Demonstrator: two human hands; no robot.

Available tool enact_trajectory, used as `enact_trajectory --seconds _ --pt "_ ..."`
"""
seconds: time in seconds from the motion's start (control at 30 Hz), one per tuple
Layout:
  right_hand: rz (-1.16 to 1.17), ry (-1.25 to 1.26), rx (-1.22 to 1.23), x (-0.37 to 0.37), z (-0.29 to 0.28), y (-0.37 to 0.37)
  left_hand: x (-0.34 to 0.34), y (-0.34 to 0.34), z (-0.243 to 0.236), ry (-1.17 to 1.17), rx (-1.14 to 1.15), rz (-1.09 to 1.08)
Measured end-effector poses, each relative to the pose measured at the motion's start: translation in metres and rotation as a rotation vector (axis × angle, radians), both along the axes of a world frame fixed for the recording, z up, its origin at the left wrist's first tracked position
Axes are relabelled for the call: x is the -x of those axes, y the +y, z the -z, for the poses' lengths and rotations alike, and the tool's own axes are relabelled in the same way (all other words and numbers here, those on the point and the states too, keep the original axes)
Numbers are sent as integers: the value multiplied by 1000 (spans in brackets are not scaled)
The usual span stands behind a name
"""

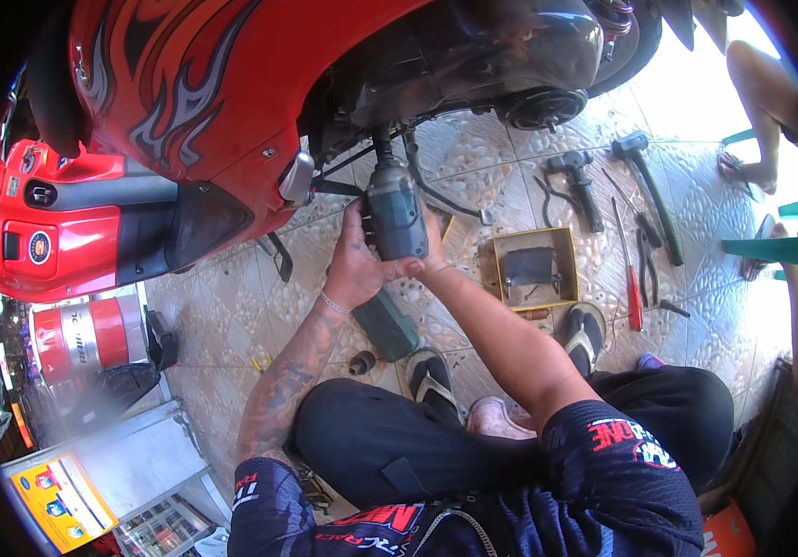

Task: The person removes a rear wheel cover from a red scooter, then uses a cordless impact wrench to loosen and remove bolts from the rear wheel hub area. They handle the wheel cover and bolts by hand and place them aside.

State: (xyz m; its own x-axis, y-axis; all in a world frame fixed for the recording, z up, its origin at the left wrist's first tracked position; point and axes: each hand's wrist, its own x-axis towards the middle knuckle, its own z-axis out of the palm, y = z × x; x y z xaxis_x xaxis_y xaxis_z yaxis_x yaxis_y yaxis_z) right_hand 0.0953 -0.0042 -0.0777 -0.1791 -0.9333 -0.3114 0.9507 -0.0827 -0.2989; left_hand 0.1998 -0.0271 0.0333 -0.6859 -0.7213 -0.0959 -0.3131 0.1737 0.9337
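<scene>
We hold the grey-green impact wrench [395,212] with both hands: our left hand [354,265] wraps its body from the side, and our right hand [431,252] clasps the grip behind it. Its nose points up into the underside of the red scooter [185,84], so we judge a fastener there mid-work. Loose tools [645,200] and a yellow tray [501,243] wait on the tiled floor [232,316].

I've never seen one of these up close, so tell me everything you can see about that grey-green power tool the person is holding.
The power tool is a cordless driver with a dull grey-green body, seemingly plastic, and a dark nose. It points up into the underside of the red scooter. The left hand wraps its left side; the right hand grips from the right. Its darker base hangs near the tiled floor.
</scene>
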Motion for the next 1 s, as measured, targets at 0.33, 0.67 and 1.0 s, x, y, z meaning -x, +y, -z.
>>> enact_trajectory --seconds 0.33,0.67,1.0 --pt "105 613 -12 -6 15 -1 -1 -1 2 32 -72 -12" --pt "73 265 9 -2 -16 5 -1 0 1 10 -18 -2" --pt "62 146 30 -2 -17 4 0 2 -2 48 -80 -19"
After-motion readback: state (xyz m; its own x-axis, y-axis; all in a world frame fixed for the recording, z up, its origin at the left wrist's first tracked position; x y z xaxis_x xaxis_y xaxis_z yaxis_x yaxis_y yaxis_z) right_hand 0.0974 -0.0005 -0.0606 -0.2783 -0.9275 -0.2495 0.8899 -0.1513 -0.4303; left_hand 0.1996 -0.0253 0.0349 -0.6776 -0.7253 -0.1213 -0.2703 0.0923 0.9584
